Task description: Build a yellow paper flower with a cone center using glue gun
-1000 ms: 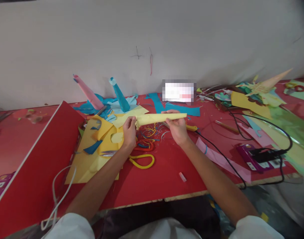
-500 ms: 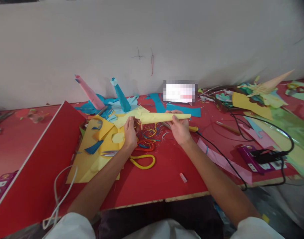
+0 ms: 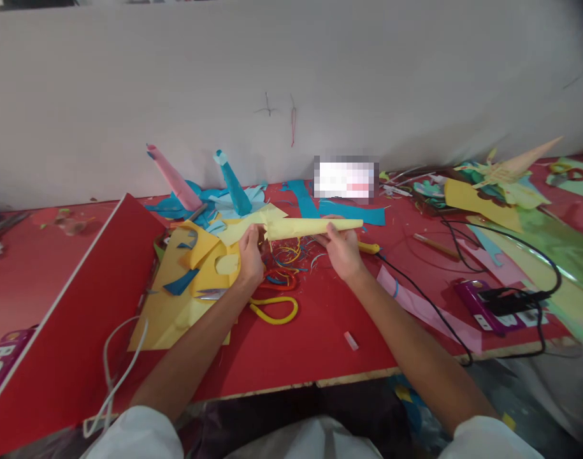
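The pale yellow paper cone (image 3: 301, 228) looks very light, and the rolled sheet should be fairly stiff along its length yet easy to dent or flatten under a hard squeeze. Its dry, matt surface is unlikely to slip. The ragged wide end seems the weakest part, apt to bend or tear, so the best hold is probably a gentle pinch on the rolled body, with light support at the mouth.

The right hand (image 3: 341, 252) grasps the cone near its narrow end, thumb on the near face; the left hand (image 3: 251, 255) has its fingertips at the wide end, though how firmly they grip I cannot tell. The cone is held in the air above the worktop (image 3: 310, 354), nearly level and roughly parallel to the front edge, seen toward the back edge. It is long and slim, plain in colour, tapering toward the worktop's right end, with small uneven tabs at the mouth.
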Available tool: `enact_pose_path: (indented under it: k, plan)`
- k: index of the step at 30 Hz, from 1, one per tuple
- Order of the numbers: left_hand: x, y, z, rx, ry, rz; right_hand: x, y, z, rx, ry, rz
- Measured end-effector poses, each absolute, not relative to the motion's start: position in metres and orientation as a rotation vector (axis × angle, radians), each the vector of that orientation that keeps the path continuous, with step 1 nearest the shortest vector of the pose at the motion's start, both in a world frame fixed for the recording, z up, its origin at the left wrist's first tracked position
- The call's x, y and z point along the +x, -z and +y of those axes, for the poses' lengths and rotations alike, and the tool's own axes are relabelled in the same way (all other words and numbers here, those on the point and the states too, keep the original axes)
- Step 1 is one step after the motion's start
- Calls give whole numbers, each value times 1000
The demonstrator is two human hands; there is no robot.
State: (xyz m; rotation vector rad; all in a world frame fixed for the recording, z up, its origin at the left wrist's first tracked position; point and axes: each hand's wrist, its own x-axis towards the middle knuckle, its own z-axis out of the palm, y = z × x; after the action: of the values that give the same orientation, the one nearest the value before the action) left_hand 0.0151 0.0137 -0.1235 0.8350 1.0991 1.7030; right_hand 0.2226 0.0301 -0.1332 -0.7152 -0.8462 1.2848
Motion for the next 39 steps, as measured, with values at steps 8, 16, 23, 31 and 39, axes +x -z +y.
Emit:
enact_pose_path:
  k: [8,16,23,31,39]
  plan:
    - [13,120,12,1118,-1731,1214,219,127,28,-731,-1213,-972]
    - [15,119,13,842,-1756,1158,222,131,29,-725,-1224,-887]
    - [12,123,14,1043,-1704,1256,222,127,28,-723,-1237,-933]
    - [13,125,15,935,-1735,1172,226,129,31,-789,-1190,-831]
    - [13,128,15,974,-1678,1199,226,128,29,-758,-1190,-849]
